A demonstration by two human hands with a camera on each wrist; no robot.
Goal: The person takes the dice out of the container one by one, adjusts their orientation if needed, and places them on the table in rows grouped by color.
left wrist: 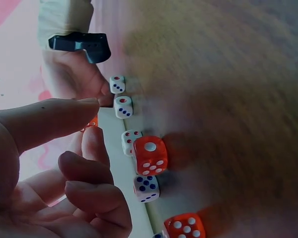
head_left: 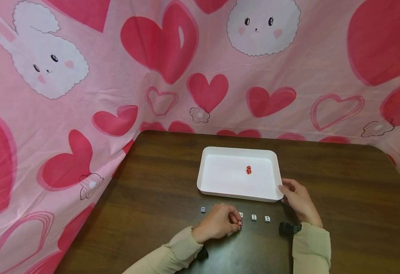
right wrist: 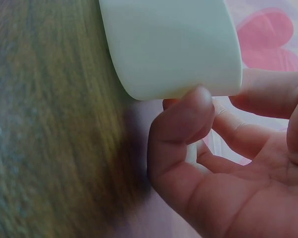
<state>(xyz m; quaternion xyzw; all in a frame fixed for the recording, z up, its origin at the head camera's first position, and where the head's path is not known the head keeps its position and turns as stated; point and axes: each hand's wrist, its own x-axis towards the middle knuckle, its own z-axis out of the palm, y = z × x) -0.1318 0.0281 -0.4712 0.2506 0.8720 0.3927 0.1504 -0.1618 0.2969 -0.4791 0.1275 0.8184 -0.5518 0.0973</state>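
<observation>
My left hand (head_left: pixel 220 222) pinches a red die (head_left: pixel 239 223) between thumb and fingertips, low over the table. In the left wrist view that die shows only partly between the fingers. Past the fingers there, a red die (left wrist: pixel 150 155) and another red die (left wrist: pixel 185 226) sit near white dice; the hand hides these red ones in the head view. My right hand (head_left: pixel 299 199) grips the near right corner of a white tray (head_left: pixel 220 193), thumb at its edge. Inside the tray lie two red dice (head_left: pixel 249 170), close together.
A row of white dice runs along the tray's near side: one die (head_left: pixel 203 209) left of my left hand, one die (head_left: pixel 254 217) and another die (head_left: pixel 267 219) to its right. The dark wooden table (head_left: pixel 158 171) meets a pink heart-patterned cloth (head_left: pixel 117 76) at the back and left.
</observation>
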